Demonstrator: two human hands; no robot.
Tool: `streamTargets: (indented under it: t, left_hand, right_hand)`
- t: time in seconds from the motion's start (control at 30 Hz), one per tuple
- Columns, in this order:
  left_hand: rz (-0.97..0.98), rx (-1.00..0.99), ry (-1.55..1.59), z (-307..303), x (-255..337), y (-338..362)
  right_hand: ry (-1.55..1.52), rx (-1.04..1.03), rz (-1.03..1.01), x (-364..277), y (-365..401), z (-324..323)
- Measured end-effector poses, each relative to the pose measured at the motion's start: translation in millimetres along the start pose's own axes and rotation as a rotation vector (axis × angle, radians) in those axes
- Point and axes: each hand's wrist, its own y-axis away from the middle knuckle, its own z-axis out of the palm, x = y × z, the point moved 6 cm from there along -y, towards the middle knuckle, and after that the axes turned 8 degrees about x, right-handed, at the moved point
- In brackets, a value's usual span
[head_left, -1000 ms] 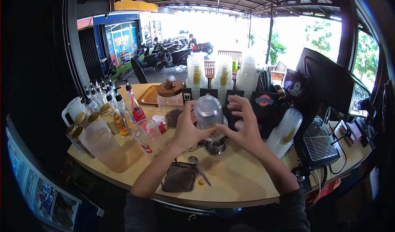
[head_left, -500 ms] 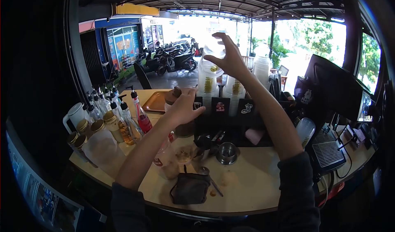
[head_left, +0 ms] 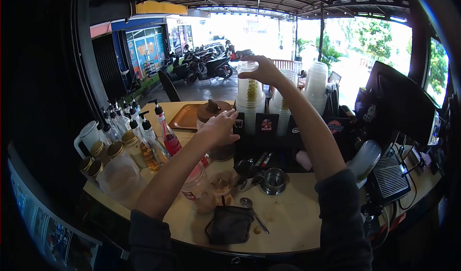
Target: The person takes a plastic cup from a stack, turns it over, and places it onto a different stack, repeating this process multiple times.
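Around the top of a tall stack of clear plastic cups (head_left: 249, 96), my right hand (head_left: 263, 70) curves with thumb and fingers on either side of the upper cup. My left hand (head_left: 222, 128) is lower, fingers spread and holding nothing, in front of a jar with a brown lid (head_left: 211, 108). A second cup stack (head_left: 281, 103) and a third (head_left: 316, 84) stand to the right. Below my hands are a clear container with a pink rim (head_left: 198, 189), a metal pitcher (head_left: 246, 172), a metal bowl (head_left: 274, 180), a spoon (head_left: 254, 213) and a dark cloth (head_left: 230, 225).
Pump bottles (head_left: 165, 132) and gold-lidded jars (head_left: 132, 144) crowd the left of the counter (head_left: 293, 223). A brown tray (head_left: 185, 117) lies behind. At the right are a dark monitor (head_left: 401, 105) and a drip grate (head_left: 391, 175). Motorcycles (head_left: 211, 67) stand outside.
My right hand has lowered slightly and closed in around the cup stack's top. My left hand has moved a little right, fingers still spread. The view has shifted slightly.
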Motion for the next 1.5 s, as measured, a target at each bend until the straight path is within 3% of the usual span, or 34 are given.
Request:
streamTargets:
  t: [0.43, 0.57, 0.7, 0.83, 0.9, 0.97, 1.0, 1.1, 1.17, 1.2, 1.27, 1.3, 1.4, 1.5]
  left_hand:
    - [-0.038, 0.012, 0.002, -20.4, 16.8, 3.0]
    - [0.068, 0.251, 0.003, -44.0, 50.7, 13.8]
    - [0.093, 0.386, 0.291, -57.5, 110.7, 46.2]
    - [0.172, 0.343, 0.628, -16.3, 162.1, 57.5]
    - [0.242, 0.378, 0.652, 3.8, 196.2, 58.4]
    - [0.126, 0.330, 1.119, 35.3, 223.4, 52.0]
    - [0.105, 0.313, 1.180, 52.9, 238.0, 46.8]
    - [0.033, 0.324, 1.261, 91.2, 283.2, 35.1]
    - [0.005, 0.352, 1.267, 115.1, 317.1, 27.0]
    - [-0.001, 0.387, 1.263, 127.9, 328.3, 19.1]
    - [-0.021, 0.450, 1.276, 134.5, 338.8, 8.6]
    - [-0.015, 0.453, 1.277, 132.5, 342.7, 5.0]
    - [-0.030, 0.476, 1.318, 135.6, 344.1, -2.4]
    - [-0.036, 0.473, 1.387, 150.9, 342.1, -6.5]
  right_hand:
    - [-0.013, 0.114, -0.161, -1.4, 23.4, 12.2]
    - [0.020, 0.309, -0.135, -38.9, 73.7, -13.5]
    - [-0.192, 0.246, -0.088, -85.1, 157.4, -57.9]
    - [-0.107, 0.210, -0.065, -98.4, 243.2, -99.2]
    - [-0.152, 0.240, -0.025, -91.5, 278.4, -124.2]
    - [-0.126, 0.352, -0.030, -82.0, 305.7, -159.8]
    - [-0.044, 0.431, -0.066, -78.1, 317.2, -180.6]
    - [-0.058, 0.643, 0.136, -35.1, 355.4, -228.2]
    - [-0.275, 0.744, 0.361, 6.5, 384.8, -253.2]
    - [-0.275, 0.751, 0.357, 14.9, 392.7, -257.3]
    - [-0.039, 0.582, 0.391, 27.4, 400.7, -255.9]
    - [-0.076, 0.454, 0.516, 38.3, 403.9, -249.4]
    - [-0.254, 0.243, 0.468, 55.4, 402.5, -221.5]
    - [-0.229, 0.143, 0.499, 59.8, 400.7, -212.9]
